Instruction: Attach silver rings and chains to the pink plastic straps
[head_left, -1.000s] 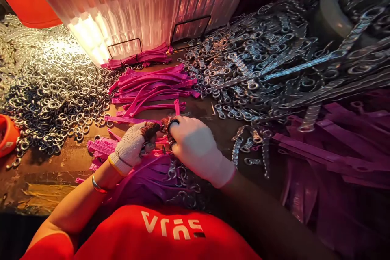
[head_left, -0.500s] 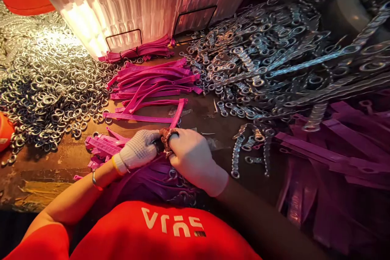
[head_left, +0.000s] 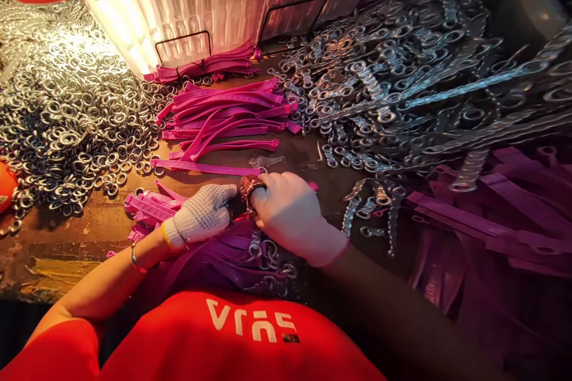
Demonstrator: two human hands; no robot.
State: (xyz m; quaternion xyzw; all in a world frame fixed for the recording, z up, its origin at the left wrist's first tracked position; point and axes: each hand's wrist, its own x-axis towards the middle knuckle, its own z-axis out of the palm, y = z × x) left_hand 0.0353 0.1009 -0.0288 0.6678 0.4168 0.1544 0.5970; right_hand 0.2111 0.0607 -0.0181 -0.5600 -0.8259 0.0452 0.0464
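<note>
My left hand [head_left: 203, 211], in a white dotted glove, has its fingers closed around part of a pink strap in front of my chest. Beside it my right hand [head_left: 295, 214], in a plain pale glove, is curled into a grip. A short end of the pink strap [head_left: 314, 186] pokes out behind the right hand. Reddish-brown knitted material [head_left: 251, 184] with a dark band shows at the right hand's fingers. Fingers hide most of the strap. Below the hands lie a purple-looking heap of straps [head_left: 210, 262] and several metal rings [head_left: 268, 253].
A heap of metal rings [head_left: 75, 125] covers the left, and linked metal pieces [head_left: 384, 83] pile up at the right. Pink straps [head_left: 223, 113] lie ahead, before a translucent ribbed box [head_left: 201, 0]. More straps [head_left: 482, 220] hang at the right edge.
The pink strap that stood up from between my hands has swung down to the right, behind the right hand. Both hands stay close together.
</note>
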